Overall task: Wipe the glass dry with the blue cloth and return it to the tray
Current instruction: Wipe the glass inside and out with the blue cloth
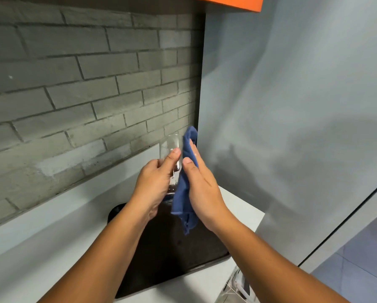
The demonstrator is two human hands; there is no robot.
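Note:
A clear drinking glass [169, 147] is held upright in the air by my left hand [153, 184], which wraps its lower half. My right hand [201, 189] presses a blue cloth [184, 193] flat against the glass's right side; the cloth hangs down below my palm and sticks up above my fingers. Under both hands lies a dark tray [178, 254] on the white counter, partly hidden by my forearms.
A grey brick wall [73, 95] runs behind the white counter [41, 248]. A pale grey wall [292, 106] stands to the right, an orange cabinet [238, 2] above. The counter's right edge drops off near a small white object [241, 285].

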